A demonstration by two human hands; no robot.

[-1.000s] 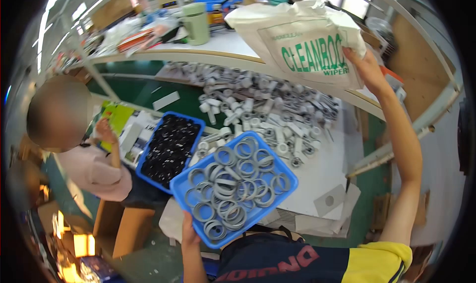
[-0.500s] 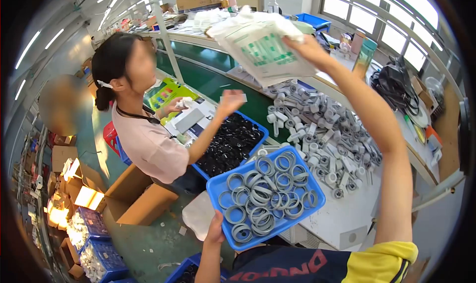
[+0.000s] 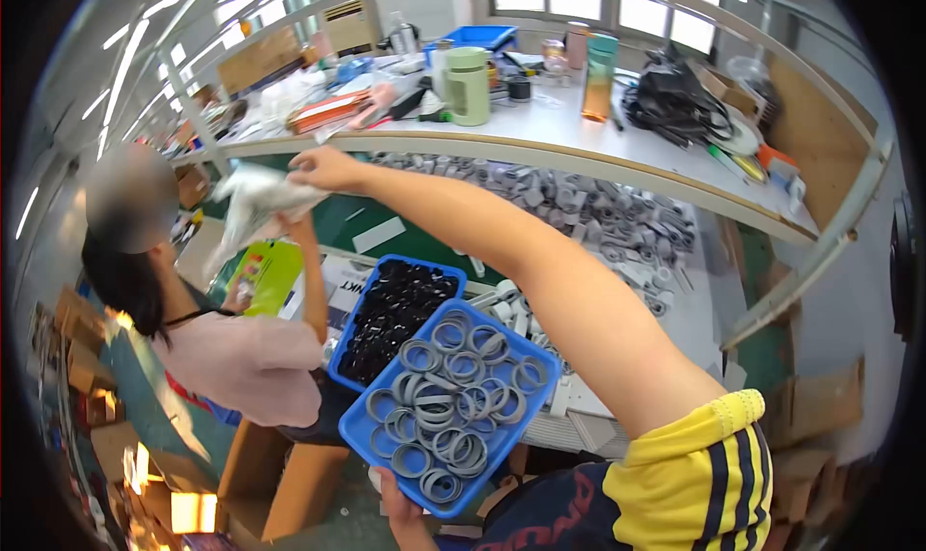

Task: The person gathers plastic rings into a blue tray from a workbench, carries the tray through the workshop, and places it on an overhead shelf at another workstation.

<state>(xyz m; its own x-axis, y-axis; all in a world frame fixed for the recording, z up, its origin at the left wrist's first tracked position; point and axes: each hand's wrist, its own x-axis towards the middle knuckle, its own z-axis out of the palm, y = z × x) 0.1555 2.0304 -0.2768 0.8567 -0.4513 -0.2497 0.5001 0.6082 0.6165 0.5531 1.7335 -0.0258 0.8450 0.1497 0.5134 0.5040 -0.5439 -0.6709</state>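
My left hand grips the near-left edge of a blue tray. The tray is tilted and holds a loose layer of grey rings. At the end of my outstretched right arm, my right hand is closed on a white plastic bag, which is blurred by motion. The bag hangs down to the left of my fingers, close to a co-worker's raised forearm. Whether the co-worker touches the bag, I cannot tell.
Beyond my tray, a second blue tray holds black parts. Grey plastic parts are heaped under a shelf carrying a green cup and bottles. A co-worker stands at left beside an open cardboard box.
My right hand has swung left and down with the plastic bag, towards the co-worker. My view has turned right, and the tray in my left hand appears lower and further left.
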